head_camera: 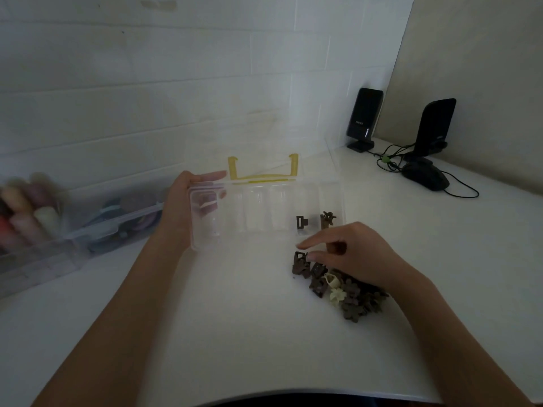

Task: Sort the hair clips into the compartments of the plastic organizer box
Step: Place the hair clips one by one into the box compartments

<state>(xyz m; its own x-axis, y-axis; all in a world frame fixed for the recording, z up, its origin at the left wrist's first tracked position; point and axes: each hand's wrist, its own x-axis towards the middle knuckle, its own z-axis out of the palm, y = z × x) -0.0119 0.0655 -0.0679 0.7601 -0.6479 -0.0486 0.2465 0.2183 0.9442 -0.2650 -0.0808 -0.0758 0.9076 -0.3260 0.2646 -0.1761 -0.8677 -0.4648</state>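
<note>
The right hand's [349, 254] forefinger and thumb reach out, slightly apart, over the near edge of the pile of hair clips [338, 286] — whether they already pinch one I cannot tell. The left hand [182, 207] grips the left end of the clear organizer box [264, 212], thumb over the rim, probably to steady it while clips drop in. Two brown clips [301, 222] lie in the right-hand compartments; the rest look empty. The open lid with its yellow latch [263, 168] stands behind. A storage bin [58, 230] sits left, speakers [364, 116] well apart — nothing blocks the short path.
</note>
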